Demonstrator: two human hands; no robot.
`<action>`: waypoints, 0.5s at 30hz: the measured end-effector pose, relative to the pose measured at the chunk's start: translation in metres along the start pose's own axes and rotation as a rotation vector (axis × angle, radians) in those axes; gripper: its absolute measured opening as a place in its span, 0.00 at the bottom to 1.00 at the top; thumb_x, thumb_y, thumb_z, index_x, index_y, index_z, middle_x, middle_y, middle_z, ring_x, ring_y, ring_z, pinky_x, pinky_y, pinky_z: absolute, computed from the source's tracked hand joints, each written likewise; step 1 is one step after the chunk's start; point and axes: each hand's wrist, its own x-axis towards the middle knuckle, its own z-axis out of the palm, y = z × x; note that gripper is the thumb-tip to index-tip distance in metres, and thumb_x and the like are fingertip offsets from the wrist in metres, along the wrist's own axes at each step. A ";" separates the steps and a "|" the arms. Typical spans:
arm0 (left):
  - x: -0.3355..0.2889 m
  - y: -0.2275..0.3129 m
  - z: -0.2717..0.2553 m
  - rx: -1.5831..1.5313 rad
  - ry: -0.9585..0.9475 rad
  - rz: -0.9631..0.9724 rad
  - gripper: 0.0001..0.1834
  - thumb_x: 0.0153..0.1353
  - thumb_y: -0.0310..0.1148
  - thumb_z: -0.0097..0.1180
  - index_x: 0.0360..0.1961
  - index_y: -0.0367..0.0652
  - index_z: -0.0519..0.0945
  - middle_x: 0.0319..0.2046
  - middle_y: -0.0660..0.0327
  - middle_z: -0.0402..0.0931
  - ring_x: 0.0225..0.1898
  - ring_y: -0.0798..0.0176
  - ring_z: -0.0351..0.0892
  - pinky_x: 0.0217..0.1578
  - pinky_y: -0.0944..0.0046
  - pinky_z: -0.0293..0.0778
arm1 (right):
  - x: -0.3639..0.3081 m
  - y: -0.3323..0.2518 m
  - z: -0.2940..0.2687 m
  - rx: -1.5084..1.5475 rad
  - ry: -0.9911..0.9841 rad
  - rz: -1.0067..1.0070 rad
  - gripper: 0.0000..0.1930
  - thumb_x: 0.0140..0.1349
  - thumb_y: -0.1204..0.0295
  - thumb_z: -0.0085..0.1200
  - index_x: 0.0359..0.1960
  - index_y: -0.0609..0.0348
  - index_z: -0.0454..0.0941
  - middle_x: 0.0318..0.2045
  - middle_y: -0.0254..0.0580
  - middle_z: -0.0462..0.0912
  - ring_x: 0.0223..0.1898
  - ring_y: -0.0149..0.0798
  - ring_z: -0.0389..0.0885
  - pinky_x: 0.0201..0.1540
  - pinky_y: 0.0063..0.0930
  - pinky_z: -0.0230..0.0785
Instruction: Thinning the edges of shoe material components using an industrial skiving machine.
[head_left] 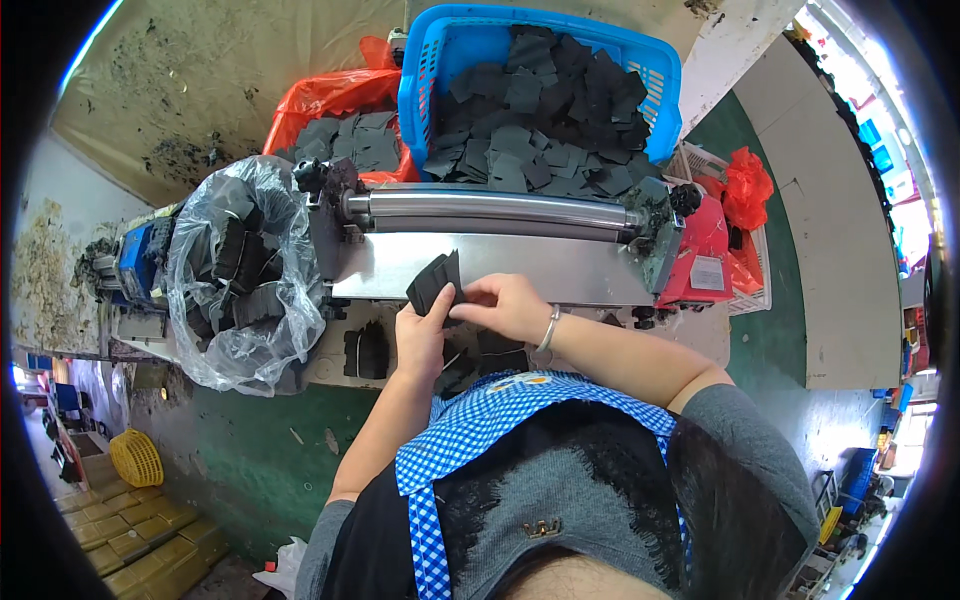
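Your left hand (422,335) and right hand (510,305) are together in front of the steel machine (500,265), both closed on a small stack of black pieces (437,283) held upright just below its long roller (495,208). Beyond the roller, a blue basket (440,60) is heaped with more black pieces, beside a red bag (325,95). To your left, a clear plastic bag (240,280) holds dark bundles.

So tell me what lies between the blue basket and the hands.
In the head view, a steel roller and flat metal plate lie between the blue basket and both hands' black pieces.
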 end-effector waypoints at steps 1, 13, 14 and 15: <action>0.001 0.004 0.000 0.000 -0.015 -0.050 0.11 0.59 0.33 0.57 0.39 0.38 0.78 0.34 0.61 0.78 0.32 0.69 0.78 0.32 0.68 0.76 | -0.001 0.004 0.004 -0.145 0.076 -0.132 0.16 0.54 0.66 0.60 0.37 0.68 0.78 0.29 0.43 0.82 0.31 0.33 0.80 0.35 0.24 0.73; -0.006 0.014 0.001 0.571 -0.037 0.140 0.10 0.57 0.28 0.56 0.36 0.32 0.79 0.28 0.63 0.78 0.28 0.75 0.74 0.29 0.73 0.71 | -0.005 0.006 0.005 -0.155 0.238 -0.095 0.11 0.54 0.70 0.54 0.33 0.66 0.78 0.25 0.49 0.80 0.27 0.43 0.79 0.31 0.30 0.70; -0.007 0.016 0.002 0.571 -0.037 0.141 0.10 0.57 0.28 0.56 0.36 0.32 0.79 0.28 0.63 0.78 0.28 0.75 0.74 0.29 0.73 0.71 | -0.004 0.004 0.003 -0.174 0.229 -0.083 0.11 0.53 0.70 0.55 0.33 0.66 0.78 0.24 0.49 0.79 0.26 0.45 0.79 0.31 0.30 0.70; -0.009 0.017 0.003 0.605 -0.034 0.166 0.10 0.55 0.29 0.57 0.36 0.32 0.79 0.27 0.63 0.78 0.28 0.75 0.74 0.30 0.73 0.71 | -0.004 0.005 0.004 -0.174 0.229 -0.083 0.11 0.53 0.70 0.55 0.33 0.66 0.78 0.24 0.49 0.79 0.26 0.45 0.79 0.31 0.30 0.70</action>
